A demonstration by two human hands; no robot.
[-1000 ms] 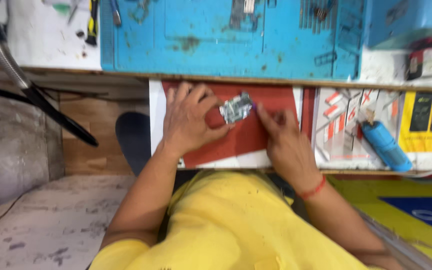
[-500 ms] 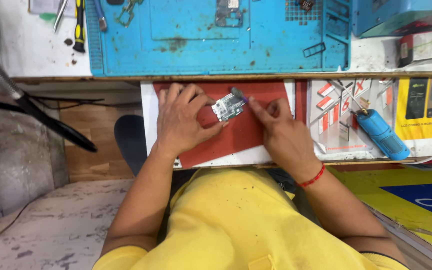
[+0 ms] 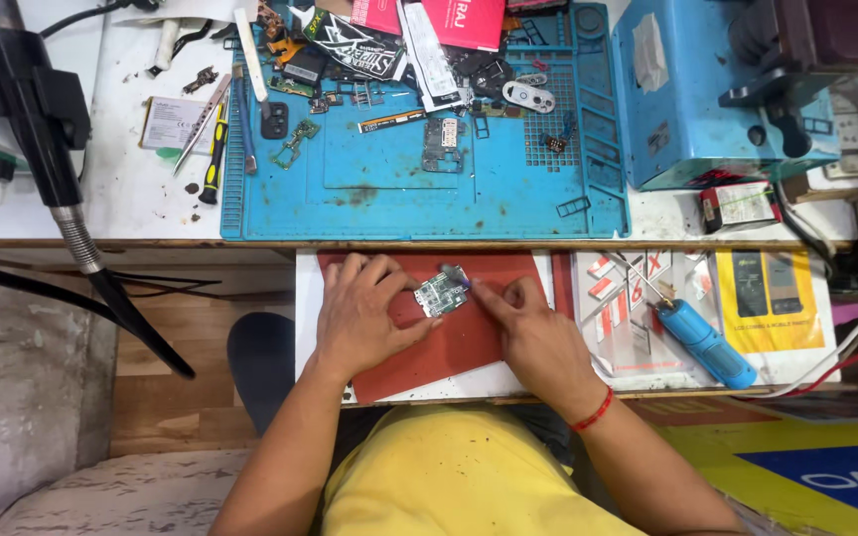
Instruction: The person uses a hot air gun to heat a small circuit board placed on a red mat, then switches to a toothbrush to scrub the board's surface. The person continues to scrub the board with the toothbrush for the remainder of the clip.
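Blue work mat lying on the far bench, carrying loose phone parts; count not determinable at this size. Blue machine housing standing to its right. Red pad lying on the near pull-out shelf, one in number, serving as the working surface. Left hand resting palm-down on the pad's left half, fingers spreading toward the centre. Right hand resting on the pad's right half, a red wrist band showing at the wrist. Blue cylindrical tool lying unattended right of the pad, one in number. Small circuit board sitting between the two hands near the pad's far edge, one in number, long axis running near-left to far-right. Left fingertips pinching the board's left edge, closing on it; right fingertips pressing toward its right corner, apparently holding a slim tool there, though too small to confirm. Both hands lying about equally near the board, one on each side.
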